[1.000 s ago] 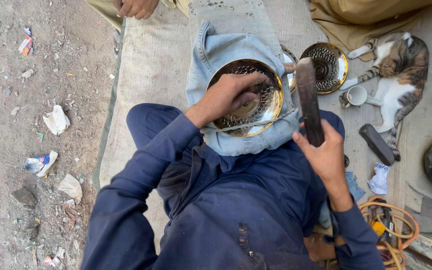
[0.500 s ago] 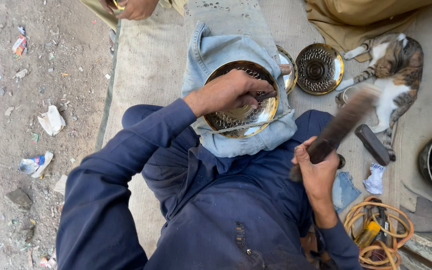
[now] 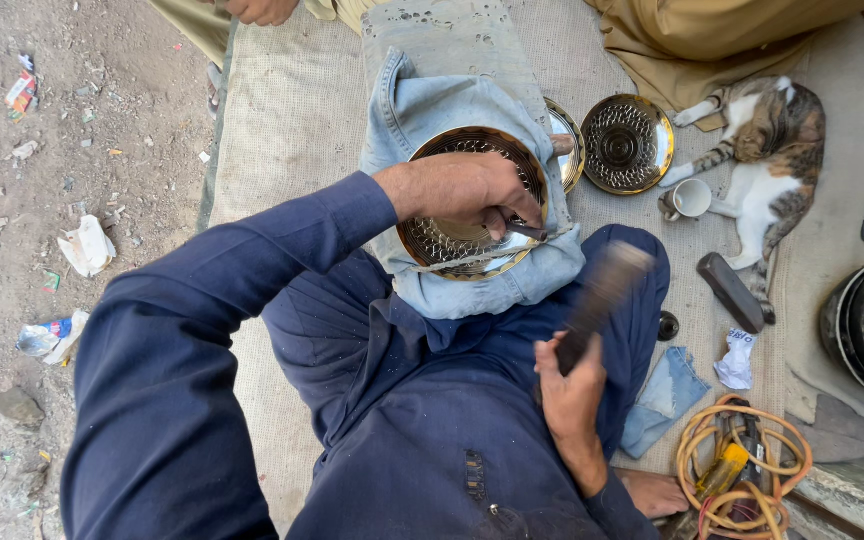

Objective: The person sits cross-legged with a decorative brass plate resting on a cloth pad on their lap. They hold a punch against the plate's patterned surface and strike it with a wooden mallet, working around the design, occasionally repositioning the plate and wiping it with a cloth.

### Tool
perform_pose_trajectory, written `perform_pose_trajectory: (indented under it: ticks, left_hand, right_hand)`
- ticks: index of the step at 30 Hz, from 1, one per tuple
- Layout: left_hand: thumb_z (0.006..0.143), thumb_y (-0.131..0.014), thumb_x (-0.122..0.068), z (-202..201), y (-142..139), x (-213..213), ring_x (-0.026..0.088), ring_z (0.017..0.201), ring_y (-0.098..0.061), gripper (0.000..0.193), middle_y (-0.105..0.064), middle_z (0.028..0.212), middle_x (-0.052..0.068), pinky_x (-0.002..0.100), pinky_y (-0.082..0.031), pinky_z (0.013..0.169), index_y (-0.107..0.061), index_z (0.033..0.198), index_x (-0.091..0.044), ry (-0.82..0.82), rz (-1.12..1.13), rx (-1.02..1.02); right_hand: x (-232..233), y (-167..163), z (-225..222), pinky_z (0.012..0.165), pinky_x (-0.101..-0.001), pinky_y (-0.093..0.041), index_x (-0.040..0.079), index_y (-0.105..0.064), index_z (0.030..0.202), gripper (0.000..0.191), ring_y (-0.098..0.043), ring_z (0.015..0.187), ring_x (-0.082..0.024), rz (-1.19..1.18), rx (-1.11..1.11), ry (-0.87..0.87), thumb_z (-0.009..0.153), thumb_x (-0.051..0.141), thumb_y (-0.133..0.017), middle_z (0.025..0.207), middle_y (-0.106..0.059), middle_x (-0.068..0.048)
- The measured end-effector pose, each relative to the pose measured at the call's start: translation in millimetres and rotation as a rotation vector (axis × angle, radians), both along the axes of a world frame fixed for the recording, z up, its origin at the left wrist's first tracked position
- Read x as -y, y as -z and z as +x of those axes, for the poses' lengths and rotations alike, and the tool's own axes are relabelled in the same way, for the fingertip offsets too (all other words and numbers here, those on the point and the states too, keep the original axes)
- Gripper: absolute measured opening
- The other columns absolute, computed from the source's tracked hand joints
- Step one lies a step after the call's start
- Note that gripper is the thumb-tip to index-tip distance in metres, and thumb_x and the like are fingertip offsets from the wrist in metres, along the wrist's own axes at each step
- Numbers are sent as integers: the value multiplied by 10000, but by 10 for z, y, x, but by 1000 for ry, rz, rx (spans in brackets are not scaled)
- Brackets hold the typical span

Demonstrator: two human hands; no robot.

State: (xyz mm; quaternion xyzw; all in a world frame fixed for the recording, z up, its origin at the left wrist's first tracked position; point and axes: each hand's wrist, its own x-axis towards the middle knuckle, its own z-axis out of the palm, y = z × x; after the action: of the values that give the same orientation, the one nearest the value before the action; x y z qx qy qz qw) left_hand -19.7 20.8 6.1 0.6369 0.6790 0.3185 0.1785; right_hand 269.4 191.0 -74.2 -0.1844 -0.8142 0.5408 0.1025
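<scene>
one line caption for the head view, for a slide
Left hand steadies a thin metal punch on a round patterned brass plate over denim cloth; right hand swings a blurred dark mallet.

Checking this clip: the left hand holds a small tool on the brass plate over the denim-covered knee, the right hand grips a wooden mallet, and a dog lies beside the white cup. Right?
Not quite. The head view shows a cat, not a dog, lying beside the white cup. The left hand does hold a small tool on the brass plate, and the right hand grips the wooden mallet.
</scene>
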Motion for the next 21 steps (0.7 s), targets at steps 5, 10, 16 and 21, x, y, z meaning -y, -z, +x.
perform_pose_trajectory:
  ticks: [5, 10, 16, 21]
  left_hand:
    - [784, -784, -105, 5, -43, -37, 330, 950, -724, 451, -768, 1031, 122, 453, -533, 793, -720, 1230, -120, 46, -86, -30]
    - [769, -795, -98, -9, -75, -55, 351, 932, -715, 456, -756, 996, 145, 459, -534, 777, -723, 1218, -122, 86, -84, -81]
    - [750, -818, -124, -11, -54, 20, 369, 915, -710, 455, -761, 967, 140, 482, -514, 733, -720, 1194, -118, 2, -75, -46]
    - [744, -802, -106, -8, -44, -2, 356, 910, -715, 466, -763, 972, 138, 476, -521, 749, -721, 1203, -123, 46, -82, -41]
  right_hand:
    - [-3, 187, -75, 588, -253, -535, 9, -554, 1107, 253, -630, 657, -87, -147, -33, 27, 980, 183, -687, 789, -649, -37]
    - [15, 254, -158, 560, -253, -516, -1, -562, 1079, 233, -625, 606, -98, -8, -11, -9, 979, 171, -684, 740, -655, -52]
    - [9, 179, -212, 552, -265, -504, -5, -569, 1068, 273, -619, 589, -103, -43, 16, -6, 978, 222, -691, 715, -645, -48]
    - [-8, 120, -199, 554, -261, -499, 18, -586, 1060, 269, -608, 594, -99, -33, -43, 31, 991, 257, -688, 727, -652, -28]
